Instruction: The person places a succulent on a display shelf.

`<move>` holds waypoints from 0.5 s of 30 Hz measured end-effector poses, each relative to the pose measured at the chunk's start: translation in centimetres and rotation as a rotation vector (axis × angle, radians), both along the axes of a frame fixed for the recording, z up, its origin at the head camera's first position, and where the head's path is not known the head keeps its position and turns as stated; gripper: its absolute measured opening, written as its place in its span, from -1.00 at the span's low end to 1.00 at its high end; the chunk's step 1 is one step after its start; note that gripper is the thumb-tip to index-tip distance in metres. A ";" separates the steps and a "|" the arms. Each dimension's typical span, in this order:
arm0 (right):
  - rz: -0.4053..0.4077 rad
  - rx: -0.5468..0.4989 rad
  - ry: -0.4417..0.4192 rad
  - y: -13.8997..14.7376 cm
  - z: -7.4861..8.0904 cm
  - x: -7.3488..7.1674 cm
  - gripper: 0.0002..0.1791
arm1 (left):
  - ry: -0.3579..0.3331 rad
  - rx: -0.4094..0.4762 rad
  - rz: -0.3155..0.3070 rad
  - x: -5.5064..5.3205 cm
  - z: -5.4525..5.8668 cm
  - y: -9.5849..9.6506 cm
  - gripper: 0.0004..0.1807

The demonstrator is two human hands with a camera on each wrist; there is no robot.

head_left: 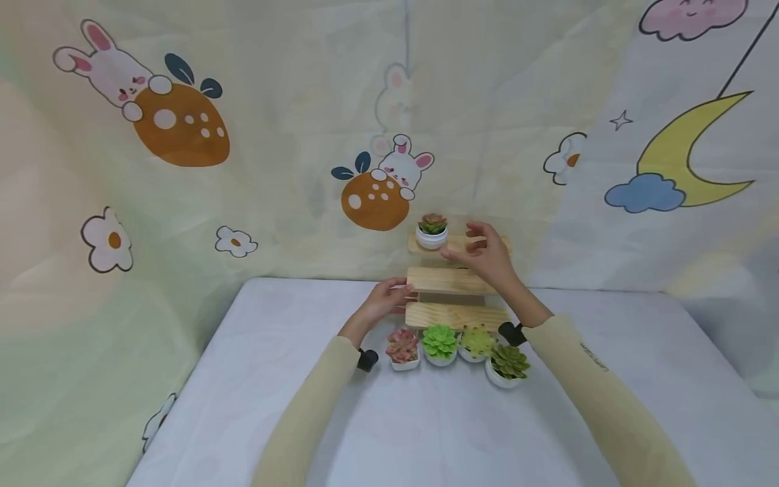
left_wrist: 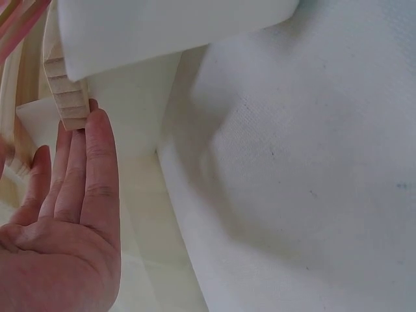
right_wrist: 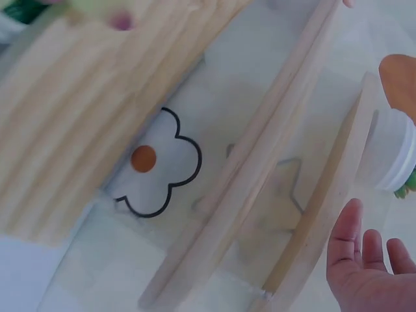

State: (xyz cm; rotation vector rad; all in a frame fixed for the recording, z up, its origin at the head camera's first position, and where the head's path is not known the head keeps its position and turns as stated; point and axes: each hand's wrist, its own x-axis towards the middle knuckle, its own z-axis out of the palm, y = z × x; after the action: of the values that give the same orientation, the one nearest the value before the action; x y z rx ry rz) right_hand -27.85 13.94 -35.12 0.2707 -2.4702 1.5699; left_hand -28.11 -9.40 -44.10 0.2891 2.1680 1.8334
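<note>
A small wooden three-step shelf (head_left: 458,280) stands against the back cloth. On the left of its top board sits a succulent in a white pot (head_left: 431,239), its leaves green and reddish. My right hand (head_left: 489,260) hovers just right of that pot, fingers spread and slightly bent, holding nothing; in the right wrist view the pot (right_wrist: 389,149) is apart from the fingertips. At the shelf's left side, my left hand (head_left: 382,301) touches the end of a board (left_wrist: 66,97) with nearly straight fingers.
Several potted succulents stand in front of the shelf: a pink one (head_left: 402,346), a bright green one (head_left: 439,341), a yellow-green one (head_left: 477,340) and a dark green one (head_left: 510,362). A white cloth covers the table (head_left: 402,433). Behind hangs a printed backdrop (head_left: 292,189).
</note>
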 end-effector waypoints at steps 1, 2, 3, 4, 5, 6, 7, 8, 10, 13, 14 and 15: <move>0.000 0.001 0.001 0.3 -0.1 0.2 -0.11 | -0.002 0.001 -0.003 0.0 0.0 0.0 -0.48; -0.003 0.000 0.003 0.6 -0.2 0.4 -0.13 | -0.006 0.004 -0.006 0.0 0.0 0.0 -0.48; -0.008 0.005 0.006 0.8 -0.2 0.7 -0.14 | -0.010 0.007 -0.010 0.0 0.1 -0.1 -0.48; -0.012 0.009 0.010 1.1 -0.3 0.9 -0.15 | -0.013 0.008 -0.015 0.0 0.1 -0.1 -0.48; -0.013 0.011 0.012 1.3 -0.3 1.1 -0.15 | -0.017 0.011 -0.018 -0.1 0.1 -0.2 -0.49; -0.015 0.008 0.014 1.5 -0.3 1.3 -0.16 | -0.022 0.011 -0.019 -0.1 0.2 -0.2 -0.48; -0.015 0.010 0.015 1.7 -0.3 1.4 -0.16 | -0.025 0.009 -0.018 -0.1 0.1 -0.2 -0.48; -0.016 0.013 0.020 1.9 -0.3 1.6 -0.17 | -0.026 0.006 -0.015 -0.1 0.2 -0.3 -0.47; -0.015 0.021 0.027 2.2 -0.2 1.9 -0.17 | -0.030 0.000 -0.014 -0.2 0.1 -0.3 -0.46; -0.008 0.025 0.036 2.8 0.1 2.5 -0.19 | -0.036 -0.006 -0.016 -0.3 0.1 -0.2 -0.44; -0.007 0.023 0.036 2.9 0.2 2.7 -0.19 | -0.040 -0.007 -0.016 -0.2 0.2 -0.1 -0.44; -0.004 0.018 0.033 3.1 0.2 2.9 -0.20 | -0.045 -0.006 -0.016 -0.3 0.2 -0.1 -0.44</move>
State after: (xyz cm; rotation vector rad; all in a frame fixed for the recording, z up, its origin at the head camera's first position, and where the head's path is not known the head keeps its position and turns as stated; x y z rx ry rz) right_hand -24.90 17.08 -34.89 0.2919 -2.4596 1.5302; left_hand -28.41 -9.48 -43.95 0.2612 2.1344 1.8071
